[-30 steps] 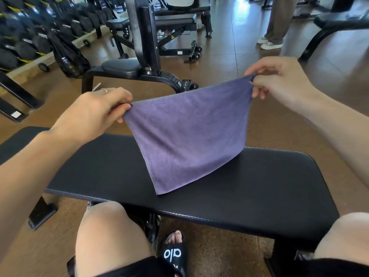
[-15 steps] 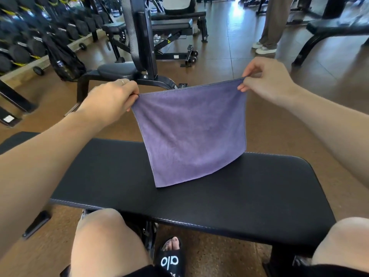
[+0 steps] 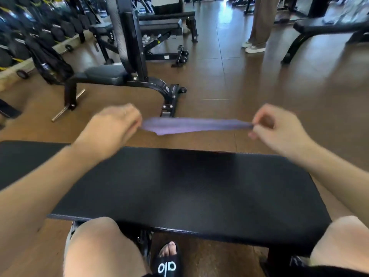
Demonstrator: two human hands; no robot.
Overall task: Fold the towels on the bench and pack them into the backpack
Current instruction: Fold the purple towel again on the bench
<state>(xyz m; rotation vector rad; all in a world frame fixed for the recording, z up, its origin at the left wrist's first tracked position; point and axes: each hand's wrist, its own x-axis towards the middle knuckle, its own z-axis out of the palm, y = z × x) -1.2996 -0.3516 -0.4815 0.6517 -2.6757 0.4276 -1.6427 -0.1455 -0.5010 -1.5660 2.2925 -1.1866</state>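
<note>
A purple towel (image 3: pixel 195 125) stretches in the air beyond the far edge of the black bench (image 3: pixel 179 188), blurred and seen almost edge-on as a thin band. My left hand (image 3: pixel 113 124) pinches its left corner and my right hand (image 3: pixel 277 126) pinches its right corner. Both hands are held out past the bench top, apart from it. A black backpack (image 3: pixel 51 60) leans by the dumbbell rack at the far left.
An adjustable gym bench (image 3: pixel 123 74) stands just beyond the towel. A dumbbell rack (image 3: pixel 24 37) lines the left wall. A person's legs (image 3: pixel 257 27) stand at the back right, near another bench (image 3: pixel 323 27). My knees and a sandalled foot (image 3: pixel 167 262) sit below the bench.
The towel hung down flat over the bench; now it has swung up and away into a nearly horizontal blurred band. Both hands have dropped lower and moved wider apart.
</note>
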